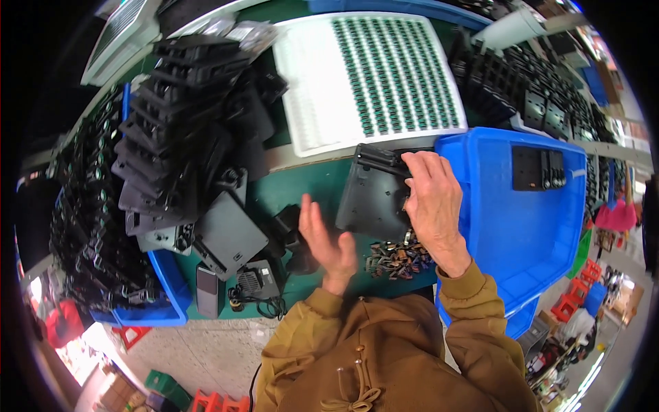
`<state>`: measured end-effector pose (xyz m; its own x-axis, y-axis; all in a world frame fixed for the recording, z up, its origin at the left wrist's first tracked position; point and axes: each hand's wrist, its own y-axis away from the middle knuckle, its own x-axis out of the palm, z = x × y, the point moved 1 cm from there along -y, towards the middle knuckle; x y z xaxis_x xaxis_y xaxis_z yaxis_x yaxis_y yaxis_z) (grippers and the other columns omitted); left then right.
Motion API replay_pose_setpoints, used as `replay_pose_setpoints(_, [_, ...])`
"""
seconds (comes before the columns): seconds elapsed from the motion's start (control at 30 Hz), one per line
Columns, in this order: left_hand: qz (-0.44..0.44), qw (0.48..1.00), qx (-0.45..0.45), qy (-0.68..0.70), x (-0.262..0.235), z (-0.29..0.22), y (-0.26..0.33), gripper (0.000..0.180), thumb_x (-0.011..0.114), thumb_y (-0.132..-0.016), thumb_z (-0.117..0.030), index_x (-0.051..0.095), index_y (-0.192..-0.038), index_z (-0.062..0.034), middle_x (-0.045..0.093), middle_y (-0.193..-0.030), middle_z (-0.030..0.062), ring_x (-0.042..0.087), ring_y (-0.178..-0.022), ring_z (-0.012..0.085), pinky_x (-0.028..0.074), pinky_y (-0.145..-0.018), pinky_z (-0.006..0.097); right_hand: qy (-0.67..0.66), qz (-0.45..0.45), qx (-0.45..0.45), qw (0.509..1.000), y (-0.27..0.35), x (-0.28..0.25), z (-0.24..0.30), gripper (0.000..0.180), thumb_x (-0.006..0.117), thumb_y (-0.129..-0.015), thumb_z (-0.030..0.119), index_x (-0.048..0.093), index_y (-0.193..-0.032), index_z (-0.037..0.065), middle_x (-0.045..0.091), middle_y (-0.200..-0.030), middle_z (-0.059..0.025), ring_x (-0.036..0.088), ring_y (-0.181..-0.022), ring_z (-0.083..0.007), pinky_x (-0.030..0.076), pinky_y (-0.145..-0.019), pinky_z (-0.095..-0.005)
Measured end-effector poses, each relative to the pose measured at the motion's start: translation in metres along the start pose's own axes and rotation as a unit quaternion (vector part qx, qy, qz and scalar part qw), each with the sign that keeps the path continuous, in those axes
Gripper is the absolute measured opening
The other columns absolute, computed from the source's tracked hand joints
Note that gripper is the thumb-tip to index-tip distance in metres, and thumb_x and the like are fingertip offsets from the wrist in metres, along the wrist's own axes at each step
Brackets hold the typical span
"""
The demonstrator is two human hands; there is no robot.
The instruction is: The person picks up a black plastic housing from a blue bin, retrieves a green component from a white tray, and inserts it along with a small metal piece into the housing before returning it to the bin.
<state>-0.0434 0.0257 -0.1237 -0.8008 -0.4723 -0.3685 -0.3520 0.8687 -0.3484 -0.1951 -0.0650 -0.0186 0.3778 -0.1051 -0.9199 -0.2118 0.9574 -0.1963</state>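
My right hand grips a flat black plastic housing by its upper right edge, over the green work surface. A thicker ribbed bar runs along the housing's far edge. To its left, my left hand is raised with fingers stretched out and thumb apart, touching nothing that I can see. Small dark parts lie just left of that hand. Close below the housing is a heap of small metal and coloured pieces. A blue bin stands beside my right hand, with another black housing inside.
A white tray with rows of small green pieces lies at the back. Stacked black housings rise at the left. A grey-black panel, a black device with a cable and a small box sit near the front left.
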Motion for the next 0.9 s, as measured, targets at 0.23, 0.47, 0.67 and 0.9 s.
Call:
replay_pose_setpoints(0.23, [-0.018,0.999,-0.036,0.013,-0.001,0.002,-0.002,0.060,0.044,-0.100,-0.033,0.039,-0.144,0.0076,0.042,-0.148,0.0262,0.040,-0.136,0.0419,0.030,-0.114,0.049,0.005,-0.047,0.035,0.998,0.002,-0.058,0.016,0.048,0.066,-0.063,-0.008,0.059,-0.109,0.002,0.056,-0.100,-0.0120,0.057,-0.092,-0.0336,0.051,-0.074,-0.0400])
replay_pose_setpoints(0.47, [0.001,1.000,-0.027,-0.014,-0.002,0.002,-0.002,0.055,0.047,-0.102,-0.033,0.043,-0.141,0.0060,0.044,-0.147,0.0233,0.042,-0.135,0.0389,0.031,-0.112,0.048,0.027,-0.154,0.136,0.978,0.030,-0.154,-0.012,0.043,0.070,-0.071,-0.010,0.067,-0.111,0.004,0.066,-0.103,-0.0140,0.065,-0.092,-0.0312,0.053,-0.077,-0.0362])
replay_pose_setpoints(0.67, [0.019,0.999,-0.030,-0.029,-0.001,-0.001,-0.003,0.052,0.049,-0.101,-0.028,0.044,-0.141,0.0044,0.046,-0.145,0.0215,0.044,-0.132,0.0371,0.032,-0.111,0.047,0.171,-0.194,0.306,0.916,0.084,-0.169,-0.130,0.034,0.067,-0.076,-0.002,0.066,-0.110,0.004,0.065,-0.097,-0.0141,0.065,-0.083,-0.0340,0.051,-0.072,-0.0412])
replay_pose_setpoints(0.9, [0.039,0.998,-0.019,-0.053,-0.002,-0.003,-0.002,0.050,0.050,-0.101,-0.025,0.045,-0.140,0.0045,0.047,-0.144,0.0212,0.045,-0.131,0.0363,0.034,-0.110,0.046,0.229,-0.155,0.425,0.862,0.119,-0.106,-0.259,0.037,0.068,-0.078,0.008,0.064,-0.116,0.009,0.065,-0.104,-0.0135,0.065,-0.094,-0.0362,0.051,-0.078,-0.0480])
